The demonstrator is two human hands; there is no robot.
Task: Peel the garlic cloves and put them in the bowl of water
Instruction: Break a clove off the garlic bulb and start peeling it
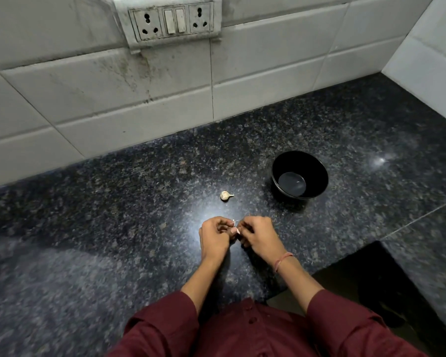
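I am standing at a dark, speckled granite countertop (113, 228), which is filling most of what I am seeing. Behind it a wall of large white glazed tiles (268, 86) is rising, smudged with dark streaks. My maroon button-up shirt (242, 336) is showing along the bottom edge, with both sleeves pushed up my forearms. A grey metal switch panel with two sockets and two rocker switches (170, 20) is sitting high on the wall.

A round black bowl (317, 166) is standing on the counter, forward and to the right of my hands and well apart from them, and a shallow pool of water (292, 184) is lying in its bottom.

My left hand (214, 234) and my right hand (259, 233) are meeting just above the counter in the middle, fingers curled inward and fingertips touching. A thin pink thread bracelet (283, 261) is circling my right wrist.

A whole, unpeeled cream-coloured garlic bulb (225, 195) is resting on the counter just beyond my hands and left of the bowl, its stem pointing right.

Between my fingertips I am pinching what looks like a small pale garlic clove (234, 222); it is too tiny to tell how much skin is on it.
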